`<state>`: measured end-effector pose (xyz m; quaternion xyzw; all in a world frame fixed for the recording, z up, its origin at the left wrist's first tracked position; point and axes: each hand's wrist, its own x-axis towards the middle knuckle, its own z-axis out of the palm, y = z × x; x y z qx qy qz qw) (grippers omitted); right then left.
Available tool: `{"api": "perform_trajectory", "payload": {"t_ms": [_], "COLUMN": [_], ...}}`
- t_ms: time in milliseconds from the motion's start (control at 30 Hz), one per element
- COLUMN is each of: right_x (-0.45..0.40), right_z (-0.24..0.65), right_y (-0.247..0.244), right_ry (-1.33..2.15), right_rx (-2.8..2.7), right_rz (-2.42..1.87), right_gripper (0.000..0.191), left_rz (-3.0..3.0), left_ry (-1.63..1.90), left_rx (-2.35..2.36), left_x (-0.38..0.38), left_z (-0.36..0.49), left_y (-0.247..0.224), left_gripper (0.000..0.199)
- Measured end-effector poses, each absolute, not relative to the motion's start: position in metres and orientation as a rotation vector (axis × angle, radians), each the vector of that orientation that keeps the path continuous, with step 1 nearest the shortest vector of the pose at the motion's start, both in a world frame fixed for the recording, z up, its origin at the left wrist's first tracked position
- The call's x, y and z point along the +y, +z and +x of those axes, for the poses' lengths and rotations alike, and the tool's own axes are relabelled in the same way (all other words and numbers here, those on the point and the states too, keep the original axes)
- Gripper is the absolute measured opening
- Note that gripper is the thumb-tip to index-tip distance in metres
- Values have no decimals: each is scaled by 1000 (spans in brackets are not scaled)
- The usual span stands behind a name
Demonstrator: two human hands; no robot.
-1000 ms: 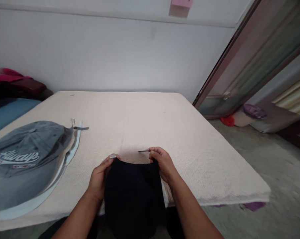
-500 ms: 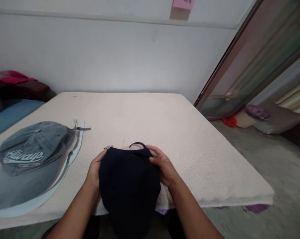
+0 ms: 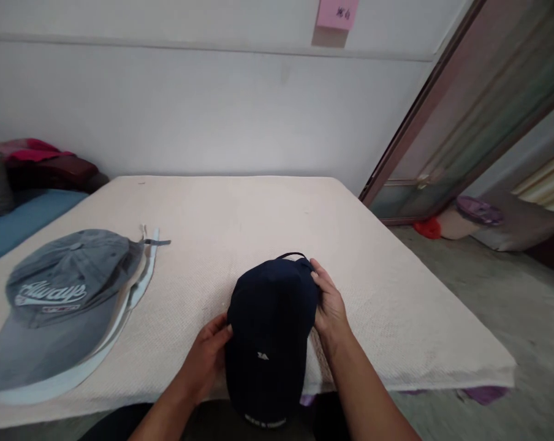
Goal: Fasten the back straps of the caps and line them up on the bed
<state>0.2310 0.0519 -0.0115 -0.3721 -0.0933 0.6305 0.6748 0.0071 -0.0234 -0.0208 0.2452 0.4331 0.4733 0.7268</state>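
A dark navy baseball cap [image 3: 270, 324] is held between my two hands at the near edge of the table, its brim towards me and its back strap at the far end. My left hand [image 3: 212, 349] grips the cap's left side, thumb on top and the other fingers partly hidden. On the far right side, by the strap, my right hand [image 3: 330, 300] is closed on the cap's edge. To the left lies a grey cap [image 3: 75, 294] with white "Always" lettering, stacked over a light-blue cap [image 3: 42, 392] and a cream one between.
A cream textured cloth covers the table [image 3: 240, 214], which meets a white wall [image 3: 203, 110] bearing a pink note [image 3: 337, 13]. Blue and red fabrics [image 3: 38, 150] lie at the far left. A sliding door [image 3: 424, 165] stands at right above the grey floor.
The navy cap has moved right and tilted, so small white marks on its front and brim now show. My left hand has shifted down to its side. The view has tipped slightly upward.
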Motion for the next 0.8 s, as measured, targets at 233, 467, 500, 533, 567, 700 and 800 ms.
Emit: {"api": "perform_trajectory", "payload": {"t_ms": [233,467,500,533,567,700,800], "right_x": [51,48,48,48,48,49,49], "right_z": [213,195,193,191,189,182,178], "right_y": [-13,-14,-14,-15,-16,-19,-22], "right_ry": [1529,1650,1658,1664,1671,1695,1711], "right_rx": [-373,-356,-354,-351,-349,-350,-362], "right_rz": [-793,-798,-796,-792,-787,-768,-761], "right_gripper": [46,39,38,37,37,35,33], "left_rz": [652,1095,1166,1225,1262,1191,1165], "left_ry": [1418,1622,1652,1708,1724,1579,1258], "left_rx": [1160,1199,1190,1189,1208,1612,2066], "left_x": [7,47,51,54,56,49,32], "left_z": [-35,-121,-133,-147,-161,-227,-268], "left_y": [20,127,141,152,159,152,126], "left_gripper": [32,32,31,32,33,34,25]}}
